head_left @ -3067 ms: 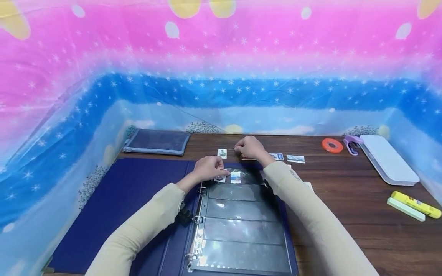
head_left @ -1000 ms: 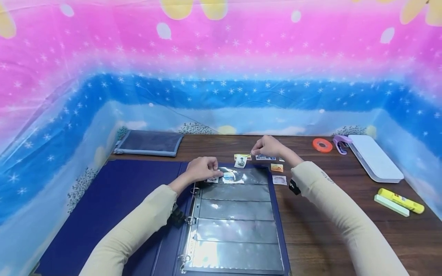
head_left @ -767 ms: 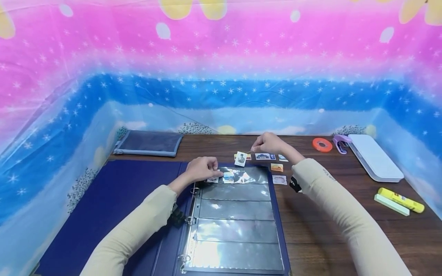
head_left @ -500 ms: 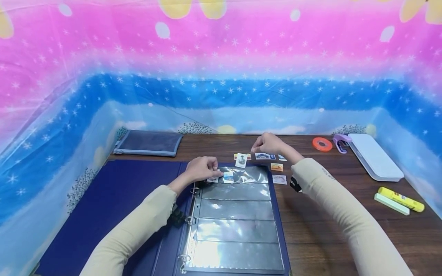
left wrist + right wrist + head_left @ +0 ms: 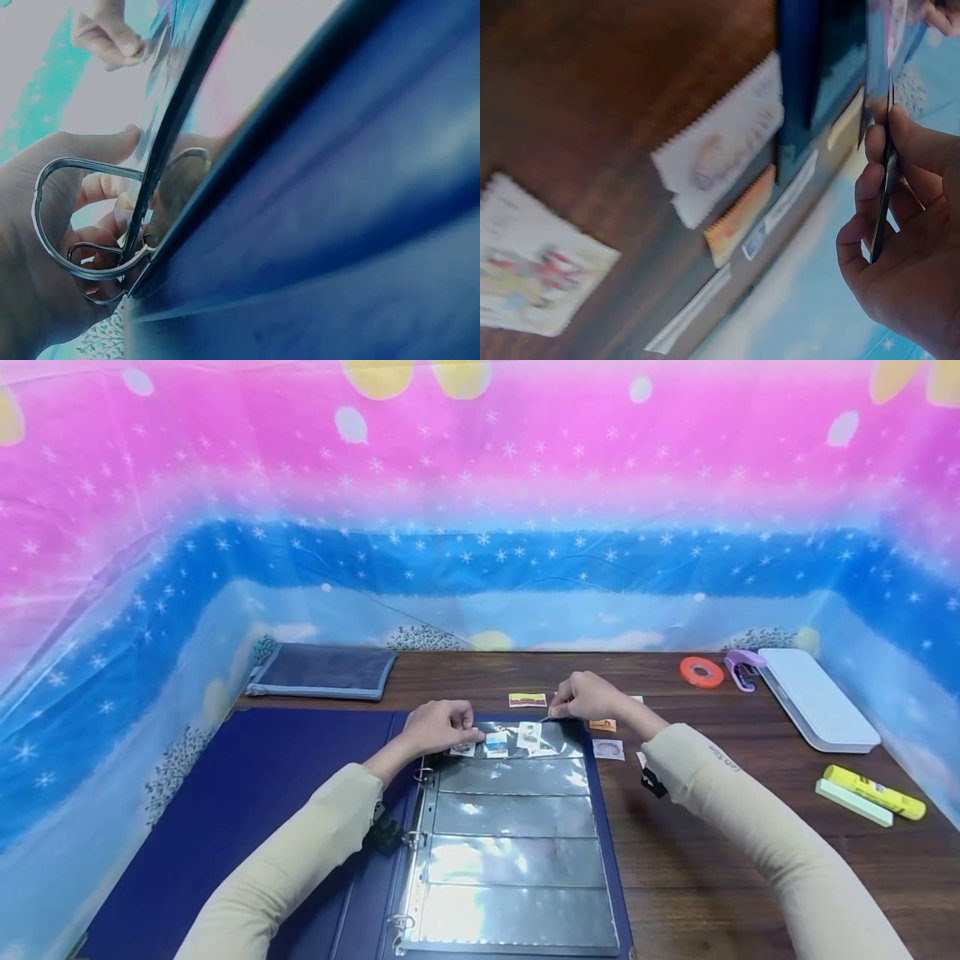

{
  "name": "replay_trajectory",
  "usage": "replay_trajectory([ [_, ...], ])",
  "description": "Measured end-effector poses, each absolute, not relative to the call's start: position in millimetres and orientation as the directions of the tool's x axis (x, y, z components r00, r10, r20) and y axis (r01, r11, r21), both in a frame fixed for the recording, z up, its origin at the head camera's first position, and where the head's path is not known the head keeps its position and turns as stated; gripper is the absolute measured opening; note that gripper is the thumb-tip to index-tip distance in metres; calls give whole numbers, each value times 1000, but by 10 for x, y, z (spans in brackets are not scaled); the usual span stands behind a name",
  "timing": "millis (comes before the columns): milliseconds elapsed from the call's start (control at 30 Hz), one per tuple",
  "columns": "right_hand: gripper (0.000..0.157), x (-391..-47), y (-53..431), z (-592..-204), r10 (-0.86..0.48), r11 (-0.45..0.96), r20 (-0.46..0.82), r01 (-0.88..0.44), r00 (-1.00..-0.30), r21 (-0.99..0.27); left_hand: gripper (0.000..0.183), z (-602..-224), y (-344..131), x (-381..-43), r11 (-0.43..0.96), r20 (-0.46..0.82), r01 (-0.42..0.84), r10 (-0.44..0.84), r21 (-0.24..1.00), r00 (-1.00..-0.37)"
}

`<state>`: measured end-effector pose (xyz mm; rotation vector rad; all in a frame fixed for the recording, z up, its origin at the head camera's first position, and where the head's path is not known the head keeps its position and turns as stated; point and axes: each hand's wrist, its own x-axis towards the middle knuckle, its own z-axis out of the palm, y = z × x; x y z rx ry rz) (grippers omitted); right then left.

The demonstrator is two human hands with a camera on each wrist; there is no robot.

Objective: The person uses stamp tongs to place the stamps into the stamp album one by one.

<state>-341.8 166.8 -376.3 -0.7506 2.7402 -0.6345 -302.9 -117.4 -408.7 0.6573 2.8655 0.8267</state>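
My left hand [image 5: 437,727] pinches the top edge of a clear pocket page [image 5: 517,817] in an open blue ring binder [image 5: 247,802]. In the left wrist view its thumb lies on one side of the page, the other fingers behind it, near the metal rings [image 5: 90,163]. With my right hand [image 5: 587,696] I grip dark tweezers [image 5: 886,199]. A stamp with a small portrait [image 5: 528,736] is at their tip, over the top pocket row. Left of it in that row are a blue-and-white stamp [image 5: 497,744] and another stamp [image 5: 462,748], partly covered by my left thumb.
Several loose stamps lie beyond and right of the binder, among them a yellow-red one [image 5: 527,700] and a pale one [image 5: 608,749]. A mesh zip pouch [image 5: 326,670] is back left. At right are orange tape [image 5: 701,672], a white case [image 5: 817,700] and a yellow glue stick [image 5: 873,792].
The portrait stamp was lifted from the table with the tweezers, carried right, then lowered toward me onto the top pocket row. My left hand has kept its hold on the page.
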Motion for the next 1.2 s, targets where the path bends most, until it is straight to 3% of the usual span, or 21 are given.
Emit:
replay_trajectory([
  [333, 15, -3360, 1629, -3794, -556, 762, -19, -501, -831, -409, 28, -4096, -1188, -3060, 763, 35, 360, 407, 537, -913],
  [633, 14, -3305, 1601, -3808, -592, 753, -44, -532, -805, -387, 27, -4130, -1189, -3049, 761, 22, 327, 382, 561, -924],
  [900, 15, -3312, 1633, -3848, -565, 767, -68, -493, -822, -410, 30, -4128, -1163, -3054, 780, 10, 304, 357, 547, -934],
  [1200, 17, -3380, 1818, -3658, -531, 783, -3, -489, -848, -385, 31, -4109, -1127, -3039, 792, 1, 288, 341, 539, -940],
])
